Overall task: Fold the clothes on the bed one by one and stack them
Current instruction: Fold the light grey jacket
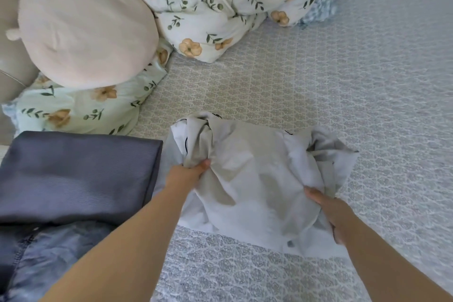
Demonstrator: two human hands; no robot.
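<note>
Gripping a crumpled white garment (257,179) near the bed's (318,81) front edge, the left hand (188,174) clutches bunched cloth and the right hand (328,211) pinches its side, likely to spread it flat. A folded grey garment (78,169) lies at the left edge.

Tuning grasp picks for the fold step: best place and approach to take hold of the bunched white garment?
Probably the two outer edges of the white garment, from the near side, as the left hand and right hand grip it now. Its middle is crumpled and layered, so pulling the sides apart should spread it flat on the bedspread.
</note>
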